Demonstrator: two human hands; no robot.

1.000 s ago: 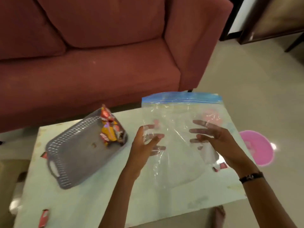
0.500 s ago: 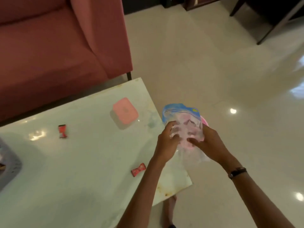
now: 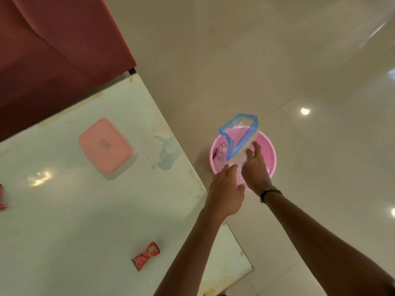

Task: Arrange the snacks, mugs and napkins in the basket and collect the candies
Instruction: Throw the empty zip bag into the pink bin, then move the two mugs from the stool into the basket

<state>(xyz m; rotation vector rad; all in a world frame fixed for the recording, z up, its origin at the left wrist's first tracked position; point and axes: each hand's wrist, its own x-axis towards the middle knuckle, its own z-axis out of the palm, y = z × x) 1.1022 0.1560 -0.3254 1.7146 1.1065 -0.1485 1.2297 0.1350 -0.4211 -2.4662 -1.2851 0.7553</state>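
Observation:
A clear zip bag (image 3: 239, 133) with a blue seal strip is crumpled and held upright over a pink bucket (image 3: 271, 154) on the floor, just past the table's right edge. My left hand (image 3: 226, 189) grips the bag's lower part from the left. My right hand (image 3: 255, 165) presses against it from the right, fingers stretched along it. A red wrapped candy (image 3: 146, 256) lies near the table's front. Another red candy (image 3: 2, 197) shows at the left edge. The basket, mugs and napkins are out of view.
A pink-lidded plastic box (image 3: 105, 146) sits on the white table (image 3: 85, 210). A red sofa (image 3: 53, 50) stands behind the table. Something dark red (image 3: 218, 152) lies inside the bucket. Glossy tiled floor (image 3: 277, 60) spreads to the right.
The bag was spread flat over the table, then got bunched up and carried right, over the bucket on the floor. My view swung right, and the basket left the frame.

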